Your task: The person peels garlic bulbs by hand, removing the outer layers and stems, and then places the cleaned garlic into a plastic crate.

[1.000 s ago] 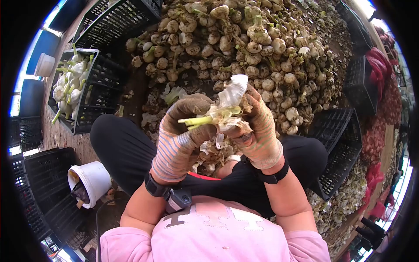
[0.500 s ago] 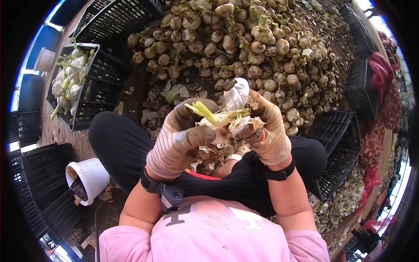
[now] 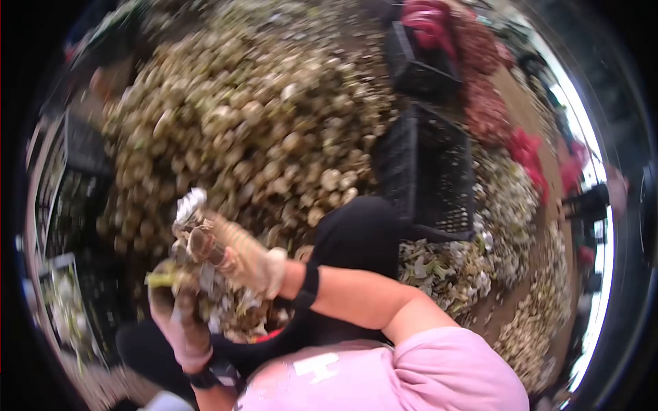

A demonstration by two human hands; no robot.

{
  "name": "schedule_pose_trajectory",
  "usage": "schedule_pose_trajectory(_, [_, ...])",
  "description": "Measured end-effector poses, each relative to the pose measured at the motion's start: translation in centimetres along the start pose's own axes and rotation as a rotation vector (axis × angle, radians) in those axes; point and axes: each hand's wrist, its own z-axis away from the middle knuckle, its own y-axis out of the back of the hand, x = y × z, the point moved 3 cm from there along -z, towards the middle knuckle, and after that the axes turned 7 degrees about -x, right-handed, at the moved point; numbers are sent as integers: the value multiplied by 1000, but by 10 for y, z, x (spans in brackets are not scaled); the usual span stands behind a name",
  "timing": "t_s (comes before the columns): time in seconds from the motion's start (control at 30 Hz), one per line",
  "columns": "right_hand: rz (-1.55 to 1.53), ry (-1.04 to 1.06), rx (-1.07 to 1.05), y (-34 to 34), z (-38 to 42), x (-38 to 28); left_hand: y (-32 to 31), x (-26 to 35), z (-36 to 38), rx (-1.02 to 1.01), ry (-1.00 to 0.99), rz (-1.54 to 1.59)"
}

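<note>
Motion blurs the view. My left hand [image 3: 179, 318], in a striped, soiled glove, is closed around a garlic bulb whose cut green stem [image 3: 162, 279] sticks out to the left; the bulb itself is mostly hidden. Just above and to the right is my right hand [image 3: 236, 257], also gloved, its fingers pinched on dry garlic skin. A white papery piece [image 3: 190, 204] shows at its fingertips; blur hides its exact form. Beyond both hands spreads a large heap of unpeeled garlic bulbs [image 3: 240, 130].
A black plastic crate [image 3: 439, 178] stands right of my knee, with another crate [image 3: 421, 72] and red mesh sacks [image 3: 483, 89] behind it. Garlic scraps [image 3: 507, 212] cover the floor at right. On the left is a crate of cleaned garlic [image 3: 68, 308].
My view has swung to the right, so the heap and crates appear shifted left. Both hands have moved to the left of the picture and drawn slightly apart.
</note>
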Motion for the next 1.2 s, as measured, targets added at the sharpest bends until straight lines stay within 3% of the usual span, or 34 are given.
schedule_pose_trajectory(0.03, [375,321,100,-12,0,-3,6,-6,1,27,-16,25])
schedule_pose_trajectory(0.1, [15,-36,-53,-1,4,8,7,-4,3,105,-119,-97])
schedule_pose_trajectory(0.13, [-223,-87,-62,0,1,20,6,-4,1,68,-119,-165])
schedule_pose_trajectory(0.2, [-92,-162,-102,-34,21,7,6,-9,-2,-19,-224,-408])
schedule_pose_trajectory(0.23, [-58,-208,-109,-38,25,12,-1,0,0,-50,-246,-688])
schedule_pose_trajectory(0.3, [-46,-167,-139,-15,21,26,-4,-5,-1,-66,-298,-713])
schedule_pose_trajectory(0.33, [-37,-234,-21,13,20,41,-6,-6,2,-104,-324,-684])
schedule_pose_trajectory(0.37, [-73,-137,85,-2,30,36,-7,-9,2,-104,-344,-680])
schedule_pose_trajectory(0.43, [-118,-111,168,-10,41,34,-6,-17,-1,-151,-270,-93])
schedule_pose_trajectory(0.47, [-105,-94,118,-3,41,39,-13,-7,0,-151,-283,-163])
schedule_pose_trajectory(0.5, [-97,-91,116,6,43,44,-21,-5,1,-248,-178,-92])
schedule_pose_trajectory(0.57, [70,-194,130,9,57,46,-3,-36,3,-547,186,-82])
schedule_pose_trajectory(0.6, [196,-117,228,-36,78,17,-16,-26,6,-487,57,-30])
schedule_pose_trajectory(0.63, [201,-110,233,-38,82,13,-20,-23,4,-495,54,-25])
schedule_pose_trajectory(0.7, [361,-77,80,-44,88,11,-20,-17,3,-445,-17,3])
schedule_pose_trajectory(0.73, [431,-232,204,-17,84,22,-17,-16,3,-411,33,-58])
schedule_pose_trajectory(0.9, [635,-140,53,8,80,30,-15,-30,1,-247,-39,81])
schedule_pose_trajectory(0.97, [256,5,289,-7,89,18,0,-45,-7,28,29,243])
schedule_pose_trajectory(1.0, [28,3,310,1,94,14,5,-45,-12,141,31,271])
schedule_pose_trajectory(1.1, [-26,208,545,25,102,-28,24,-48,-19,280,145,294])
schedule_pose_trajectory(1.17, [-127,404,526,40,103,-86,35,-76,-29,234,76,303])
schedule_pose_trajectory(1.2, [-144,531,213,72,93,-131,37,-86,-30,188,116,313])
